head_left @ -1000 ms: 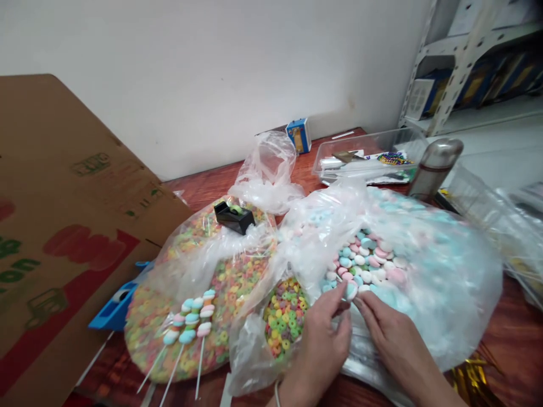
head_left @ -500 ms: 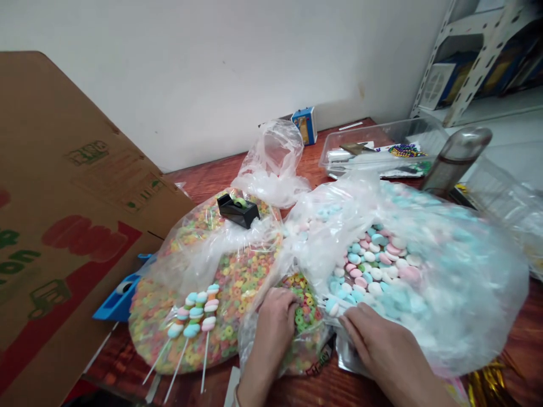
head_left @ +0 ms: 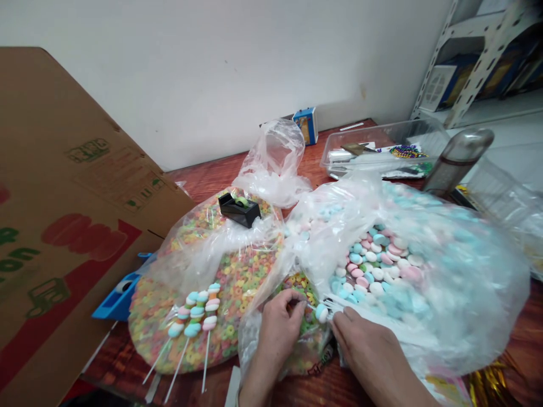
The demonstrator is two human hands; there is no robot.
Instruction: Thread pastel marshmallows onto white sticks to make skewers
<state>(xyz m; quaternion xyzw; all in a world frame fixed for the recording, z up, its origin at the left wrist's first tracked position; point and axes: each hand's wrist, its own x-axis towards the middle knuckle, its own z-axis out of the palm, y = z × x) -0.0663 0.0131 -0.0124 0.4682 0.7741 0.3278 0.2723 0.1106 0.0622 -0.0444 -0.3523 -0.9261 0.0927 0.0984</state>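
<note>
My right hand [head_left: 365, 345] is closed on a thin white stick [head_left: 312, 306], mostly hidden by the fingers, with a blue-and-white candy [head_left: 322, 313] threaded on it. At the stick's tip, my left hand [head_left: 283, 319] pinches; whatever its fingertips hold is too small to make out. Both hands are over an open bag of small colourful cereal rings [head_left: 299, 282]. Several loose white sticks [head_left: 335, 303] lie beside the right fingers. To the right spreads a big clear bag of pastel candies [head_left: 377, 260]. Finished-looking candy skewers [head_left: 197, 314] rest on a larger cereal-ring bag [head_left: 237, 271] at left.
A black tape dispenser [head_left: 240, 210] sits on the larger cereal bag. A cardboard box [head_left: 76, 226] stands at left beside a blue dispenser [head_left: 121, 294]. Behind are a clear plastic tub [head_left: 382, 135], a tilted bottle [head_left: 460, 158] and a small blue box [head_left: 306, 125].
My left hand has come up out of the cereal rings to the stick's tip. My right hand has shifted slightly left, and the threaded candy now shows between the hands.
</note>
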